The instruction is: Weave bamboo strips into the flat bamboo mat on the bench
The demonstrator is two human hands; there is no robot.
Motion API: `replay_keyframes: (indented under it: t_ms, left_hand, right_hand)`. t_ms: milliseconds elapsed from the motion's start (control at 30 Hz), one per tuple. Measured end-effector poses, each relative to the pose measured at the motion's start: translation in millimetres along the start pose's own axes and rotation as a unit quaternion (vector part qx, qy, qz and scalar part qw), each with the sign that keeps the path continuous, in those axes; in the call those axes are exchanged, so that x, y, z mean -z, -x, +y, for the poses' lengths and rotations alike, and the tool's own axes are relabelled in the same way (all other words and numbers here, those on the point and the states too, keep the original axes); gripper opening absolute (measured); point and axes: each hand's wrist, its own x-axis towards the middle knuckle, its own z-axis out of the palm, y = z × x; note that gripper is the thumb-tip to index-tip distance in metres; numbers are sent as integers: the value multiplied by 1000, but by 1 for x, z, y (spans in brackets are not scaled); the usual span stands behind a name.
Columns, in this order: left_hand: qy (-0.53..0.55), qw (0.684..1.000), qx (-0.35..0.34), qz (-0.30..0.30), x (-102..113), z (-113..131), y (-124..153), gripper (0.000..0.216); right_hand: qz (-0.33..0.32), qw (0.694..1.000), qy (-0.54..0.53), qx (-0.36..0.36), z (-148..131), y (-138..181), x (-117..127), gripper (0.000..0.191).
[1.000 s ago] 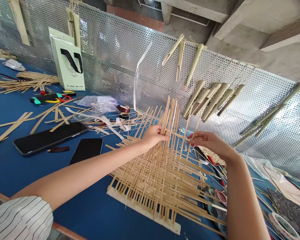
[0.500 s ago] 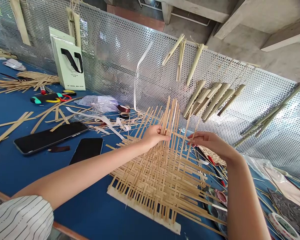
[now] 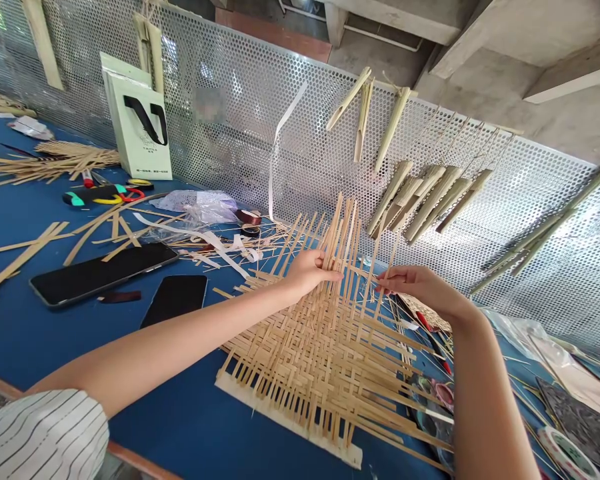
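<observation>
A half-woven bamboo mat (image 3: 314,360) lies on the blue table (image 3: 190,427), its far strips lifted upward. My left hand (image 3: 310,270) is closed around a bunch of the raised bamboo strips (image 3: 343,230) at the mat's far edge. My right hand (image 3: 420,287) pinches thin strips a little to the right of them, fingers together. Both forearms reach across the mat from the near side.
Two dark phones (image 3: 100,273) (image 3: 175,297) lie left of the mat. Loose bamboo strips (image 3: 45,163), pliers and scissors (image 3: 105,195) and a green paper bag (image 3: 140,127) sit further left. Bamboo tubes (image 3: 425,193) hang on the perforated metal screen (image 3: 290,147). Tape rolls (image 3: 563,447) lie at the right.
Almost nothing differs; both hands hold the same raised strips, and the view has shifted very slightly.
</observation>
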Motion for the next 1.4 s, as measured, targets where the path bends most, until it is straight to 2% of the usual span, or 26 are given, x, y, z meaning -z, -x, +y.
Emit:
replay_keyframes:
  t_ms: [167, 533, 767, 1167, 1400]
  left_hand:
    - [15, 1000, -10, -3, -1, 0, 0, 18]
    - [-26, 1000, -2, 17, -2, -2, 0, 18]
    - [-13, 1000, -5, 6, -1, -9, -3, 18]
    - [1, 1000, -6, 12, -2, -5, -2, 14]
    - [15, 1000, -6, 12, -2, -2, 0, 12]
  right_hand:
    - [3, 1000, 20, -9, 0, 0, -1, 29]
    - [-5, 1000, 13, 0, 2, -3, -1, 29]
    - [-6, 1000, 6, 5, 1, -2, -2, 26]
    - [-4, 1000, 15, -10, -1, -3, -3, 31]
    - [-31, 999, -20, -6, 6, -5, -2, 27]
